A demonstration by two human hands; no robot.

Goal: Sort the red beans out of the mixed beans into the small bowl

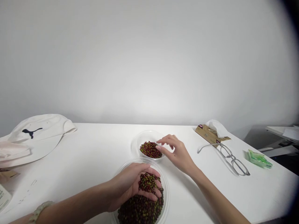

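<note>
one cupped left hand (128,183) holds beans (147,182); the right hand (177,151), half-open, grip unclear, hovers by a bowl (149,135).

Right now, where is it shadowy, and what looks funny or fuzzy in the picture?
In the head view, the beans below the left hand look shaded, and soft shadows lie on the table near the right forearm and glasses; in that head view, the wall looks brightest mid-picture, both right-hand corners curve into black, and the green packet looks slightly blurry.
</note>
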